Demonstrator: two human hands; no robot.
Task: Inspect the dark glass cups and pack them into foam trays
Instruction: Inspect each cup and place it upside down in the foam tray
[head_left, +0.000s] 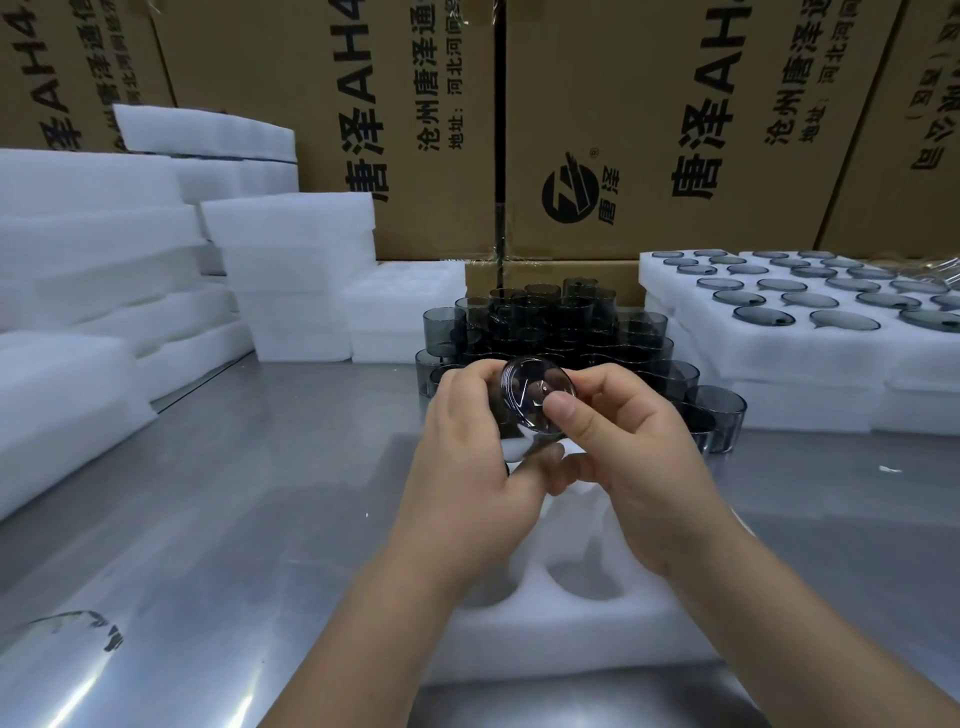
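Note:
I hold one dark glass cup (535, 389) up over the table with its round base tilted toward me. My left hand (467, 447) grips its left side and my right hand (628, 447) pinches its right edge, thumb on the base. Below my hands lies a white foam tray (576, 639) with round pockets; the ones I can see hold nothing. Behind the held cup stands a pile of dark glass cups (550, 322), stacked in several layers.
Filled foam trays (810, 332) with cups in their pockets are stacked at the right. Stacks of white foam trays (296, 270) stand at the left and back. Brown cardboard boxes (649, 130) form a wall behind. The table top (234, 493) is shiny metal.

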